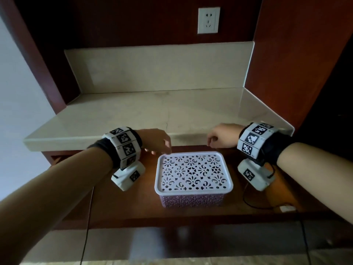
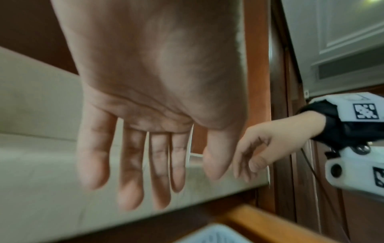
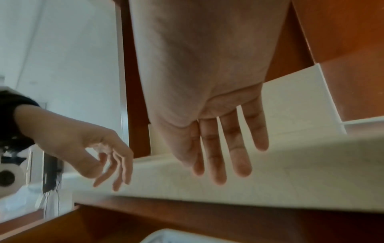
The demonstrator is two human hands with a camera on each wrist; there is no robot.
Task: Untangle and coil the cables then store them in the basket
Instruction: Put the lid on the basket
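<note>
A purple lattice basket [image 1: 193, 200] stands on the wooden shelf with its white patterned lid [image 1: 193, 173] on it. No loose cable for the task shows in any view. My left hand [image 1: 160, 148] hovers just behind the lid's far left corner, fingers relaxed and straight [image 2: 145, 164], and holds nothing. My right hand [image 1: 212, 142] hangs behind the far right corner, also empty, fingers loosely extended [image 3: 218, 148]. Each wrist view shows the other hand, the right hand [image 2: 259, 151] and the left hand [image 3: 99, 152], and a blurred corner of the lid [image 2: 212, 235].
The basket sits on a brown wooden shelf [image 1: 124, 203] below a pale stone countertop [image 1: 152, 111]. A wall socket [image 1: 208, 20] is high on the back panel. Thin black wires [image 1: 248, 201] run from the wrist cameras, near a small white piece [image 1: 286, 208].
</note>
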